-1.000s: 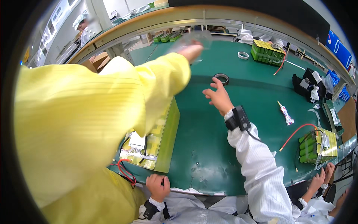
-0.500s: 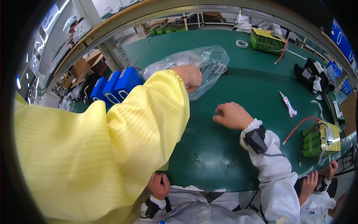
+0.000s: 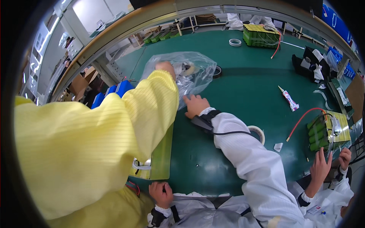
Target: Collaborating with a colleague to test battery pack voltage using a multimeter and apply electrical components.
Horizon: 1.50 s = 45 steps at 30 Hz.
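Note:
My right hand (image 3: 196, 105) is at the near edge of a clear plastic bag (image 3: 197, 78), its fingers apart and touching or nearly touching the film. Nothing shows in its grasp. My left hand (image 3: 161, 194) rests at the table's front edge with curled fingers and nothing visible in them. From the left, a co-worker's yellow-sleeved arm (image 3: 152, 102) crosses over. That co-worker's hand (image 3: 166, 68) is at the bag, fingers partly hidden. Pale, roll-like things show blurred through the film. A dark tape roll (image 3: 217, 72) stands beside the bag. By my right forearm lies a cream tape roll (image 3: 261, 133).
Blue packs (image 3: 123, 88) stand beyond the yellow sleeve, and a yellow-green board (image 3: 162, 157) lies partly beneath it. At right are a glue tube (image 3: 291, 100) and a green-celled battery pack (image 3: 317, 138), with another person's hand (image 3: 321, 167) beside it. A second pack (image 3: 260, 36) stands far back.
My right hand has moved left and forward to the bag, uncovering the cream tape roll. The co-worker's hand has shifted left, and the board under the yellow sleeve has come into view.

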### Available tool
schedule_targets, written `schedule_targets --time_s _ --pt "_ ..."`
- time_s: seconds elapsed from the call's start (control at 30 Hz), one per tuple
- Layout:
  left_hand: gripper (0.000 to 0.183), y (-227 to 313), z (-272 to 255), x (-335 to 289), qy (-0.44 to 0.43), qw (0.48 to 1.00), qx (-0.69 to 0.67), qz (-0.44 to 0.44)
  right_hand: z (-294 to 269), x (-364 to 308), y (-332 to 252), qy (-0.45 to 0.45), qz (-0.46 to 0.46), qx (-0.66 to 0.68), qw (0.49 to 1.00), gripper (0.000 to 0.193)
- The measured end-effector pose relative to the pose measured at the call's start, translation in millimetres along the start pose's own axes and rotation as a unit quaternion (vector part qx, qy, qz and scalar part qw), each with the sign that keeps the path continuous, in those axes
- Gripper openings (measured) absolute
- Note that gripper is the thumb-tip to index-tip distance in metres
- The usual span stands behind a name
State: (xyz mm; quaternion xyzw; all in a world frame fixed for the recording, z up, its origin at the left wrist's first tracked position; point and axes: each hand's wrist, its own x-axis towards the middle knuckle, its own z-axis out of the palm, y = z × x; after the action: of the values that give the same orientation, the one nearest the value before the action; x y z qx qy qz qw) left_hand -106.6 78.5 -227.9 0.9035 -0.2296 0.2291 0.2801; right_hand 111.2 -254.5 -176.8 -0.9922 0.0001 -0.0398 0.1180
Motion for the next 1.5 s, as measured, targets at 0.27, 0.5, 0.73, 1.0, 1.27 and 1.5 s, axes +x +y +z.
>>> schedule_targets --time_s 0.27,0.5,0.73,1.0,1.27,1.5 --pt "0.013 0 -3 -3 -0.014 1.000 -0.012 0.006 45 63 -14 -0.042 -0.003 0.124 0.991 0.050" --pt "0.014 2 -7 1 -0.007 1.000 -0.021 0.017 37 35 -7 0.000 -0.124 0.078 0.989 0.080" --pt "0.009 -3 -3 -2 -0.008 1.000 0.005 0.005 -62 -52 31 -0.154 -0.093 0.085 0.980 0.074" --pt "0.008 1 3 3 0.005 1.000 -0.008 0.027 -117 -155 97 -0.137 0.061 -0.038 0.988 0.064" --pt "0.003 3 1 6 0.031 0.999 -0.015 0.032 -74 -200 121 -0.073 0.072 -0.038 0.994 0.025" --pt "0.008 7 -6 16 0.023 0.999 -0.038 0.007 -35 -167 163 0.146 0.119 0.132 0.973 0.016"
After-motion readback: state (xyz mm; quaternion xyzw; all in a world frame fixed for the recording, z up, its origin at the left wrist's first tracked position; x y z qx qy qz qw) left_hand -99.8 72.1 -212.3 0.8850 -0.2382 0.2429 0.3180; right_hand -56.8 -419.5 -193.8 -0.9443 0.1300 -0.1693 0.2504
